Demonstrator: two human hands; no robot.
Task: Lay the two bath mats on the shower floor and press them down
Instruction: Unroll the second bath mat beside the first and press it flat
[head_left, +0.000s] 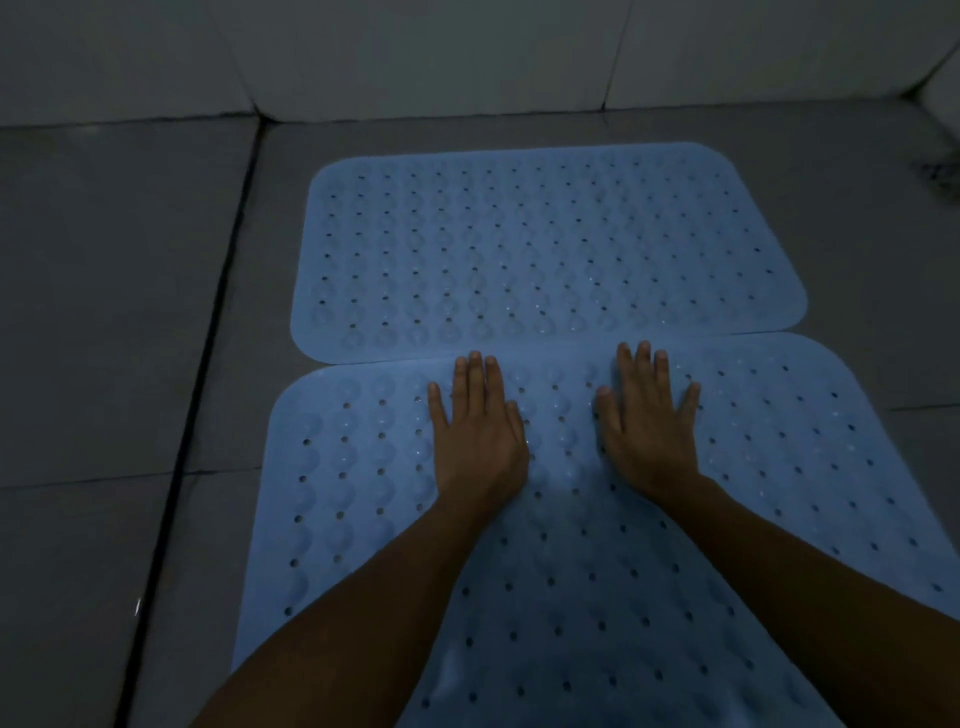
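Note:
Two light blue perforated bath mats lie on the grey tiled shower floor. The far mat lies flat near the back wall. The near mat lies in front of it, its far edge slightly overlapping the far mat's near edge. My left hand rests palm down with fingers spread on the near mat close to that edge. My right hand lies flat beside it, also palm down on the near mat. Neither hand holds anything.
A dark grout line or channel runs along the floor left of the mats. Pale wall tiles rise behind the far mat. A dark patch, perhaps a drain, sits at the far right corner. The light is dim.

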